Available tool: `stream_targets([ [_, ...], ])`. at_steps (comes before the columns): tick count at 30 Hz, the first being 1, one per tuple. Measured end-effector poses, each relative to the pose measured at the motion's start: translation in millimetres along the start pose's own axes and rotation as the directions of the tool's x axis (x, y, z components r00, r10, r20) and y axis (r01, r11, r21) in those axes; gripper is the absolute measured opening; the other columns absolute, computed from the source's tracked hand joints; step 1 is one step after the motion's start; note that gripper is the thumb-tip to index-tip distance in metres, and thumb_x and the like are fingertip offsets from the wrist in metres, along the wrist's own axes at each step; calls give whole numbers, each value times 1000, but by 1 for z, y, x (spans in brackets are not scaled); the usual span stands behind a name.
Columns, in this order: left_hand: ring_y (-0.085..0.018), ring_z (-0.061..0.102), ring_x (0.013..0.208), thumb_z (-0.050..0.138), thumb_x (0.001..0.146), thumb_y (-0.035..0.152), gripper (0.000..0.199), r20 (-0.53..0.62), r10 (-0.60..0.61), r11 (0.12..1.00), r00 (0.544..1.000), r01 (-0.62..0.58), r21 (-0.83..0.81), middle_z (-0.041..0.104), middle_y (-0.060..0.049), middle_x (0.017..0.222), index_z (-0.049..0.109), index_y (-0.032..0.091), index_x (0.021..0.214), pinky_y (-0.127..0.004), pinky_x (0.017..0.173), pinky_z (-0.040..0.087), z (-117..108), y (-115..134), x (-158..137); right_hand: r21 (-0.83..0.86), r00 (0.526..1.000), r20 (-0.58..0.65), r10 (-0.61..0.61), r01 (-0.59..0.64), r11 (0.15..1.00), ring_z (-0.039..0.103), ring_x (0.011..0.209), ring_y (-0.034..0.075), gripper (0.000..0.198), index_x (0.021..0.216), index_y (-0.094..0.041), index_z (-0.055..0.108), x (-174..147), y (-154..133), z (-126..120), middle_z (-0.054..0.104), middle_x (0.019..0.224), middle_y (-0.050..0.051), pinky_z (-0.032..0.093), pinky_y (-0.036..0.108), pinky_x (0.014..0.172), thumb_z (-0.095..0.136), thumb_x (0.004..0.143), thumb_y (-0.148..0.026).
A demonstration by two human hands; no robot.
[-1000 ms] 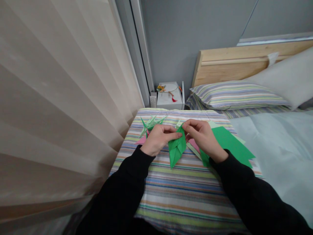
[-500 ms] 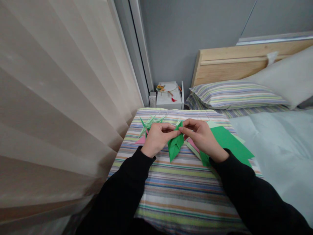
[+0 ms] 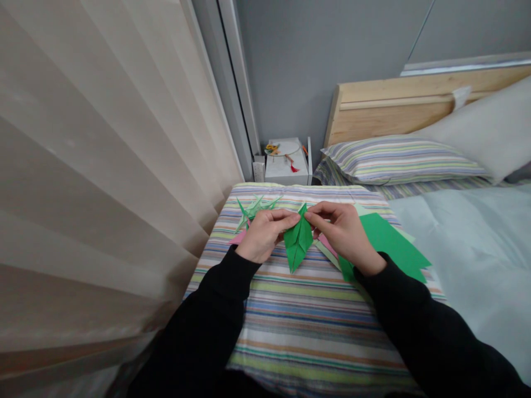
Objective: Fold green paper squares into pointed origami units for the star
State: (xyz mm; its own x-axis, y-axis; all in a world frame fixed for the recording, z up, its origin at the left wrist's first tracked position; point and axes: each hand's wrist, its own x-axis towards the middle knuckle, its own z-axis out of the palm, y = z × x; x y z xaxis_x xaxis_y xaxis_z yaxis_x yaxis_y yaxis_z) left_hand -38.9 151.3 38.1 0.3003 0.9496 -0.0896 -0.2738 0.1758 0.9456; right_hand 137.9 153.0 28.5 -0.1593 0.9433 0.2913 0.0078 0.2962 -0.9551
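A folded green origami paper [image 3: 298, 246], shaped like a long diamond with a crease down its middle, is held over the striped cloth [image 3: 307, 309]. My left hand [image 3: 265, 232] pinches its left edge near the upper point. On the other side, my right hand [image 3: 342, 229] pinches the upper right edge between thumb and fingers. The paper's lower point hangs toward me. Just beyond my left hand lie folded green paper cranes [image 3: 253, 209], partly hidden by it. Beneath my right forearm, flat green paper sheets [image 3: 385, 240] lie with pink and pale green ones.
A pleated curtain [image 3: 116, 166] hangs along the left side. Behind the cloth-covered table stands a small white cabinet [image 3: 286, 176] with a round tasselled item on top. To the right is a bed [image 3: 468, 237] with a striped pillow [image 3: 406, 160] and a wooden headboard [image 3: 373, 119].
The folded paper has turned to face me more fully, and its folds have spread wider. My left thumb has drawn back slightly left, away from my right fingertips.
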Motion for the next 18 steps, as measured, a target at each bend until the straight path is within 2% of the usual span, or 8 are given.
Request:
stream_targets([
  [4,-13,60,65,95,62,41,31,-9,42,998,999,-42,36,69,-1,66,79,15,68,-28,68,49,0,-2,0,-9,1000,-25,-12,11,1000,58,51,11,16,73,-16,74,-1,-1,2,66,60,-1,51,23,49,78,81,-30],
  [7,-14,61,68,92,67,40,27,-49,114,986,992,-107,130,72,-2,69,81,16,71,-29,72,50,1,-4,1,-18,999,-44,-15,14,1000,59,51,11,14,73,-16,74,-2,-1,3,66,59,-1,51,23,49,75,82,-27],
  [10,-14,61,69,90,69,40,25,-83,176,965,981,-155,211,74,-2,73,82,17,73,-30,74,50,1,-6,2,1,998,-58,0,0,1000,58,51,11,16,72,-16,73,-2,-2,5,65,58,-1,52,23,48,78,81,-28],
  [18,-15,62,67,88,71,38,23,-117,242,941,963,-203,272,75,-2,73,82,16,76,-29,69,50,2,-9,2,101,997,-57,43,-37,994,58,50,11,22,74,-16,74,-3,2,8,64,58,-2,54,23,47,83,78,-35],
])
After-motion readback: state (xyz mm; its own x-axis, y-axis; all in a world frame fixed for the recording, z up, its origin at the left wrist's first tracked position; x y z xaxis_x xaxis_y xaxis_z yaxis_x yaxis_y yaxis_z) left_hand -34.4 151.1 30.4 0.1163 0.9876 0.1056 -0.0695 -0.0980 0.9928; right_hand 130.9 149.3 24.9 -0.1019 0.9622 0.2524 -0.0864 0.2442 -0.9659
